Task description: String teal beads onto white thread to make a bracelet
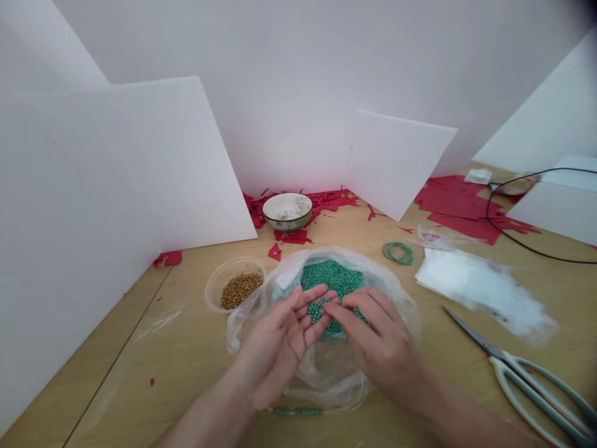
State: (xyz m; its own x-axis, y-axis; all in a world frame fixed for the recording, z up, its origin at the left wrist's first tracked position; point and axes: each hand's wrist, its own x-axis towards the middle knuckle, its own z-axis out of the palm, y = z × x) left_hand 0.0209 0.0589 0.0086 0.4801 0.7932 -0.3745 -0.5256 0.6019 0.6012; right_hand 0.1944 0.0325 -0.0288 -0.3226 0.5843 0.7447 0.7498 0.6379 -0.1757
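Note:
My left hand is palm up with its fingers stretched out, over a clear plastic bag of small green beads. A small cluster of green beads shows at its fingers. My right hand is closed in a pinch, its thumb and forefinger at the left fingertips. What it pinches is too small to make out. Below the bag, a short row of green beads lies on a thin strand. A round clear tub with gold-brown beads stands left of the bag.
Large scissors lie at the right, beside clear plastic sleeves and green bead loops. A bowl stands behind the bag among red paper scraps. White boards enclose the table; a black cable curves at right.

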